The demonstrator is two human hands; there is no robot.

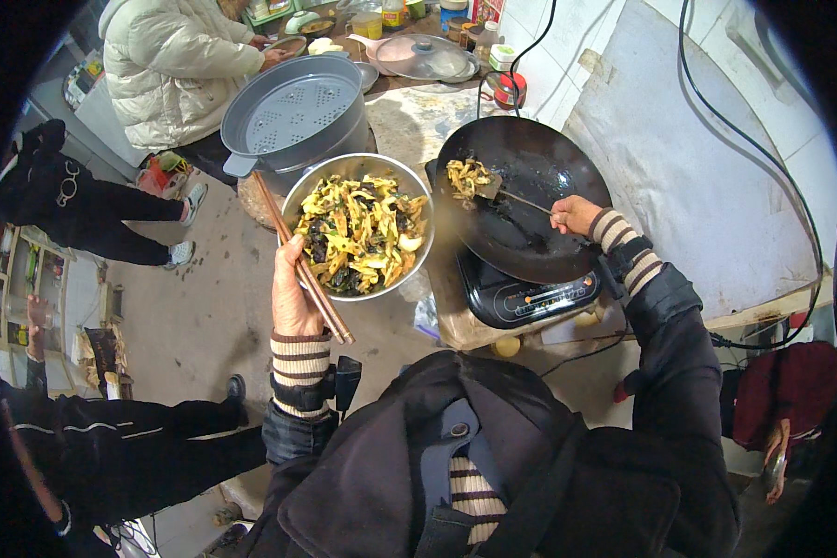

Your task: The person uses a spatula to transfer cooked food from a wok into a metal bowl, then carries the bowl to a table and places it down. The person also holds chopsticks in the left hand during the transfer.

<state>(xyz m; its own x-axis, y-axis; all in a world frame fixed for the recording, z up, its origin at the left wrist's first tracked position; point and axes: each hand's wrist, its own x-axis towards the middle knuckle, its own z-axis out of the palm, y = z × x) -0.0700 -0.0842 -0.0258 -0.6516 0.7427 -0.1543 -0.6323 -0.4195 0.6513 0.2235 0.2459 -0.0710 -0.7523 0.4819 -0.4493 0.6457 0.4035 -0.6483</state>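
My left hand (297,296) grips the near-left rim of a metal bowl (429,244) and also pins a pair of wooden chopsticks (273,209) against it. Yellow strips, dark pieces and greens make up the stir-fried food (359,230) that fills the bowl. In my right hand (573,215) is the handle of a metal spatula (526,202). Its blade sits inside a dark wok (551,160), against a small heap of the same food (466,178) at the wok's left side. Beneath the wok is a black induction cooker (537,300) with lit indicators.
A grey steamer pot (293,115) stands beyond the bowl. At the counter a person in a pale padded jacket (174,70) handles a dish. A pan with a glass lid (425,56) lies farther back. Black cables (753,125) hang along the right wall. Other people stand left and right.
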